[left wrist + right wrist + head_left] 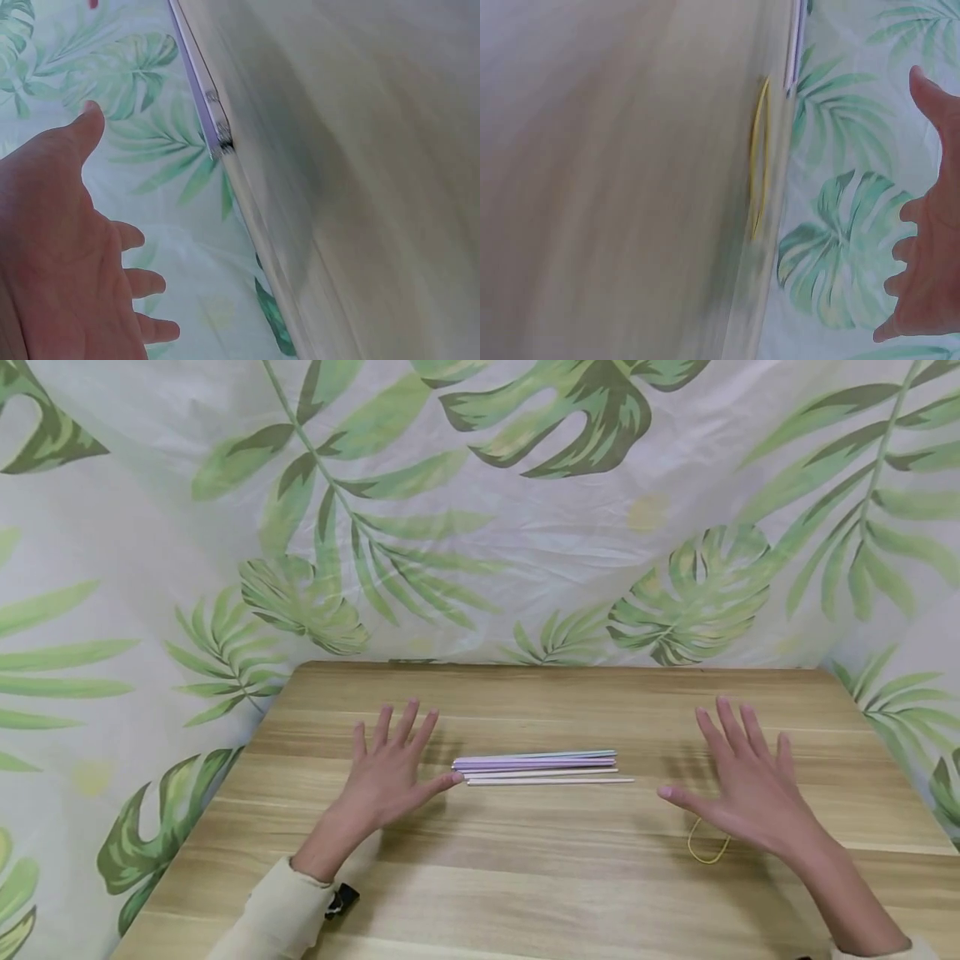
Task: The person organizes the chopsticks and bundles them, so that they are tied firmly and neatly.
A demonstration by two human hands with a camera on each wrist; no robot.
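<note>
Several thin sticks [536,765], purple, white and pale blue-green, lie side by side in the middle of the table in the head view. They may be straws or rods; the kind is unclear. My left hand [386,777] hovers left of them with fingers spread, its thumb overlapping their left ends in view. On the other side, my right hand [753,785] is held above the table, fingers spread and holding nothing. Partly behind that hand is a thin yellow loop [707,862], like a rubber band; the right wrist view shows the yellow loop [753,165] lying on the tabletop.
The wooden table [525,893] has its far edge against a leaf-patterned cloth [555,552], which also hangs at both sides. A small black object [342,900] sits by the left sleeve cuff [292,897].
</note>
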